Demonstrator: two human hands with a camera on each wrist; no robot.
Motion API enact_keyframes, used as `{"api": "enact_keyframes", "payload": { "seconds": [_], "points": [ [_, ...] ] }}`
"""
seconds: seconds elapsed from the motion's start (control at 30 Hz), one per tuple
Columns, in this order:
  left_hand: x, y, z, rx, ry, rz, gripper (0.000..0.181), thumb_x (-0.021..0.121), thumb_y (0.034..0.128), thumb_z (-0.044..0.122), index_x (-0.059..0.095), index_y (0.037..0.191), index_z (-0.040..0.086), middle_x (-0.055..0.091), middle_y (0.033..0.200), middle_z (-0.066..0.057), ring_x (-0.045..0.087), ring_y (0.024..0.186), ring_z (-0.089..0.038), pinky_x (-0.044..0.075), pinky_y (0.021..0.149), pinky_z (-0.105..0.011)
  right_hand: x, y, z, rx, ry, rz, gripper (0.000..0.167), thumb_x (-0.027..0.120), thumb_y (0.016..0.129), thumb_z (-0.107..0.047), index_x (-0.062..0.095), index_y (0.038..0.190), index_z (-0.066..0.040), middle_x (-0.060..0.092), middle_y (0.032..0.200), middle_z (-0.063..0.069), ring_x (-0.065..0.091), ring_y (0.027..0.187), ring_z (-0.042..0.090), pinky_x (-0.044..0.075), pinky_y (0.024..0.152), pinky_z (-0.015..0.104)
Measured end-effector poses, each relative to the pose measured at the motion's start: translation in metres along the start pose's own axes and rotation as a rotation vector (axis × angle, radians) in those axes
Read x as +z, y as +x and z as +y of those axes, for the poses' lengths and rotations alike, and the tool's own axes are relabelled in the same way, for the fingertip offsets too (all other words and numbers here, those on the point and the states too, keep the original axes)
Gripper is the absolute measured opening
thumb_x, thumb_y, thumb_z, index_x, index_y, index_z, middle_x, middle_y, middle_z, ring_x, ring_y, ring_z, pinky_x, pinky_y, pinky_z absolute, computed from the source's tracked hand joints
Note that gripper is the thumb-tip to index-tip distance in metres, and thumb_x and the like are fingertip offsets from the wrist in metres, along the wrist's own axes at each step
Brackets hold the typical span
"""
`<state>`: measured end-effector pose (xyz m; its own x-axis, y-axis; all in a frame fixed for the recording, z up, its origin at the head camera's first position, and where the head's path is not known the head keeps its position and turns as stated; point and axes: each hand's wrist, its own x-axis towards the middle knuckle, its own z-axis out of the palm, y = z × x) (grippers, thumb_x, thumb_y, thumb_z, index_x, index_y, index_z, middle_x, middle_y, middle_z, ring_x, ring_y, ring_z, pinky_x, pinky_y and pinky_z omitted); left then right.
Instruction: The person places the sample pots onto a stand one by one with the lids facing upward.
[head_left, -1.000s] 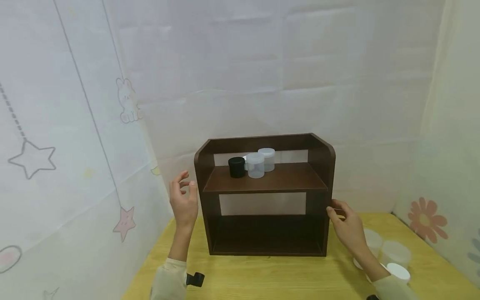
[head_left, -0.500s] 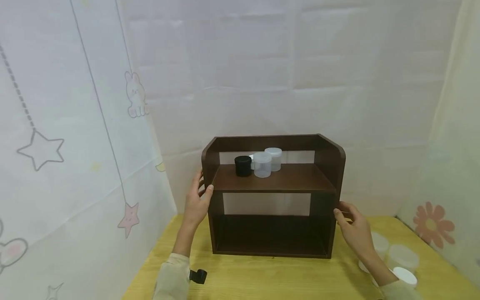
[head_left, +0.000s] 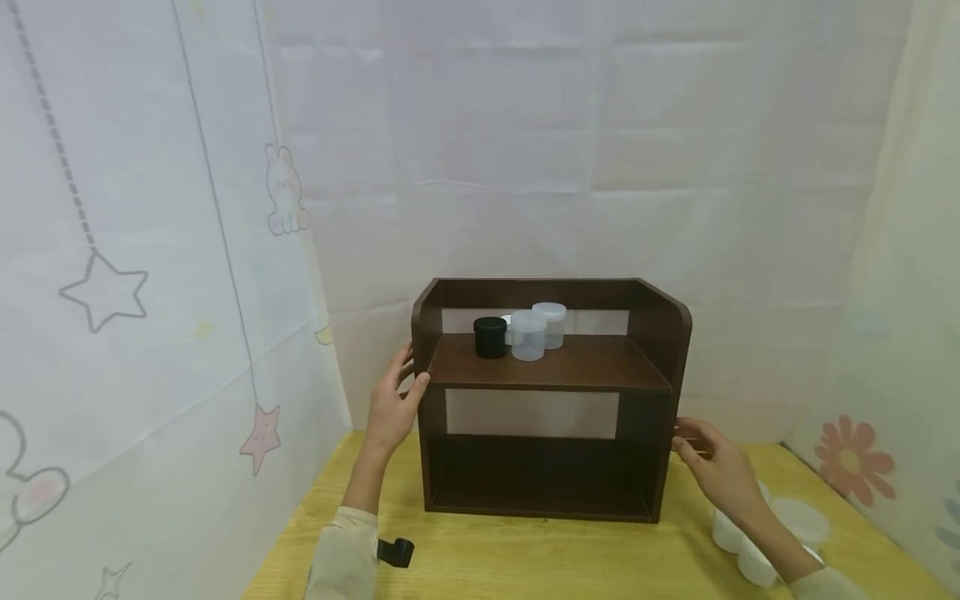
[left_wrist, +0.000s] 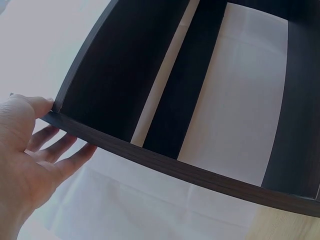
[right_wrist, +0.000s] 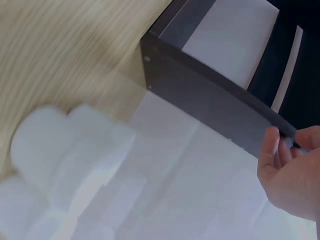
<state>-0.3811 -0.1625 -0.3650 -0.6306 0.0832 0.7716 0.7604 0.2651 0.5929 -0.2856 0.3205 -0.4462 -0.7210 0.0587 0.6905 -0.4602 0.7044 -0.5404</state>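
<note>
Head view: a brown shelf (head_left: 570,372) stood in the lower middle of the frame; my left hand (head_left: 392,412) gripped its left side, my right hand (head_left: 723,473) pinched its right; a clear jar (head_left: 528,337) and a shorter black jar (head_left: 491,339) sat on its upper level

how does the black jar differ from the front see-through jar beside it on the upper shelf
The black jar is opaque, while the clear jar is translucent. The black jar also looks a little shorter than the clear jar. Both are round and stand upright on the upper shelf of the dark brown unit.
</note>
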Motion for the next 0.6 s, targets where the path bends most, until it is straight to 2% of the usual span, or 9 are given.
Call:
{"api": "enact_keyframes", "payload": {
  "seconds": [0.13,0.37,0.53,0.6],
  "points": [
    [-0.001,0.000,0.008,0.000,0.007,0.018,0.061,0.062,0.1023,0.008,0.038,0.158,0.010,0.045,0.152,-0.019,0.049,0.130,-0.047,0.047,0.090,-0.066,-0.014,0.003,-0.003,-0.035,-0.029,-0.059,0.029,0.062,0.102,-0.009,0.062,0.130,0.000,0.072,0.106,0.013,0.066,0.088,0.004,0.050,0.074,0.015],
    [-0.006,-0.003,0.039,0.039,-0.018,-0.009,0.059,0.061,0.1004,-0.002,0.038,0.155,-0.002,0.046,0.149,-0.026,0.050,0.126,-0.052,0.050,0.088,-0.064,-0.037,0.000,0.007,-0.048,-0.127,-0.161,0.026,0.065,0.101,-0.009,0.064,0.126,-0.001,0.071,0.108,0.012,0.069,0.091,0.021,0.055,0.072,0.027],
    [-0.005,-0.003,0.041,0.042,-0.023,-0.015,0.058,0.061,0.1002,-0.002,0.038,0.154,-0.003,0.046,0.149,-0.027,0.050,0.126,-0.052,0.050,0.087,-0.064,-0.049,-0.008,0.032,-0.072,-0.171,-0.207,0.022,0.068,0.098,-0.005,0.066,0.118,0.005,0.069,0.108,0.018,0.068,0.088,0.030,0.055,0.066,0.031],
    [-0.004,-0.004,0.041,0.039,-0.024,-0.014,0.059,0.061,0.1000,-0.003,0.038,0.154,-0.003,0.046,0.148,-0.027,0.051,0.126,-0.052,0.050,0.087,-0.064,-0.056,-0.013,0.045,-0.064,-0.191,-0.222,0.023,0.067,0.097,-0.004,0.065,0.117,0.008,0.068,0.109,0.023,0.067,0.089,0.035,0.056,0.067,0.036]
  ]
}}
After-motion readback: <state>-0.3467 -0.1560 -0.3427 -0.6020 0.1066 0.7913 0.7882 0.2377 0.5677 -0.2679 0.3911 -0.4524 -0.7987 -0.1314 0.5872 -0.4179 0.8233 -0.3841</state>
